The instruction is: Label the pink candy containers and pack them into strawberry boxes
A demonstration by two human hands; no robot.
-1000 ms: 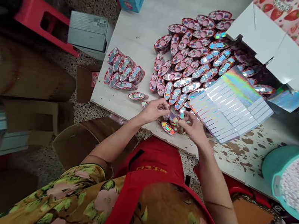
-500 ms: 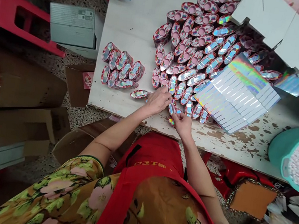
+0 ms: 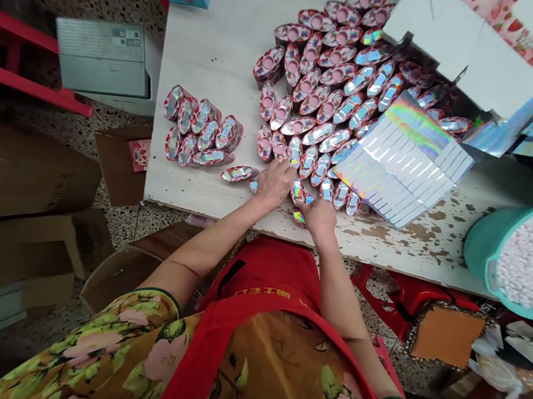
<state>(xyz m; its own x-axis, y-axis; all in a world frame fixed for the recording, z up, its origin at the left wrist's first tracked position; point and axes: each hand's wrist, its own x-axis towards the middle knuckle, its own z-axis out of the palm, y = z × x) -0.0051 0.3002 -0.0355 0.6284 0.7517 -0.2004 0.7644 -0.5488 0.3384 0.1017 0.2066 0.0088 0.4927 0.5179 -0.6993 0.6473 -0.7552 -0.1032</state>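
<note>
A small oval-topped container (image 3: 298,189), red and white with a shiny holographic sticker, stands between my hands near the table's front edge. My left hand (image 3: 275,182) is closed, its curled fingers against the container's left side. From the right, my right hand (image 3: 319,218) presses closed fingers and a thumb to the container's near edge; the fingertips are partly hidden. Many matching containers (image 3: 329,105) crowd the table beyond, some with a pink round centre and some with shiny stickers. A holographic sticker sheet (image 3: 407,161) lies over several of them on the right.
A separate cluster of containers (image 3: 201,128) stands at left. A white box (image 3: 453,40) with strawberry print is at the back right. A teal bucket (image 3: 481,247) of small pale pieces sits at the right. Cartons (image 3: 106,59) and a red stool (image 3: 30,61) are left of the table.
The view has shifted, so the table appears moved slightly left. My right hand has moved in over the near end of the container, its thumb lower. My left hand stays beside it.
</note>
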